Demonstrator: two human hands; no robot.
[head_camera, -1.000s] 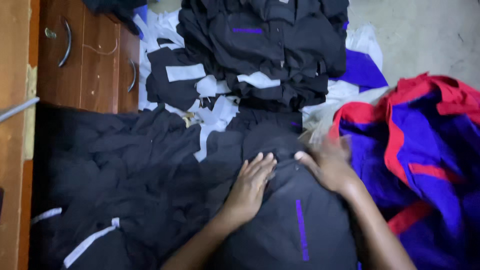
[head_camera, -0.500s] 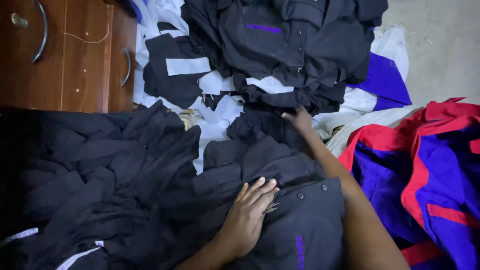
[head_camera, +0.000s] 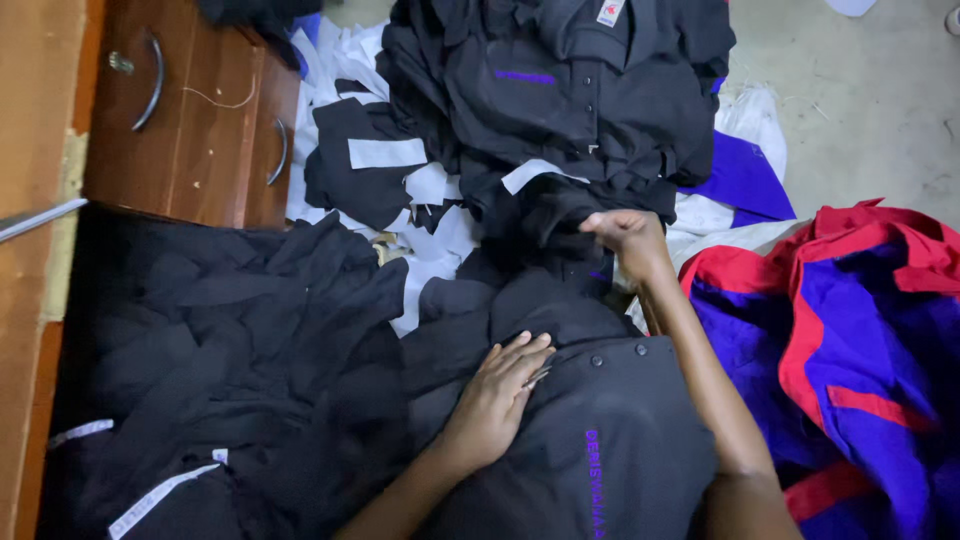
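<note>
A black shirt with buttons and purple lettering lies spread in front of me. My left hand rests flat on it, fingers together, pinning the cloth near the button placket. My right hand reaches forward with its fingers closed on the far edge of the black cloth, beside a stack of folded black shirts. Whether that cloth belongs to the spread shirt or the stack is unclear.
A heap of loose black garments fills the left. White and black fabric pieces lie behind it. A red and blue garment sits at the right. A wooden cabinet with metal handles stands at the upper left; bare floor at the upper right.
My right hand has moved away from my left, forward to the far edge of the black cloth, and closed on it. My left hand has stayed pressed on the shirt.
</note>
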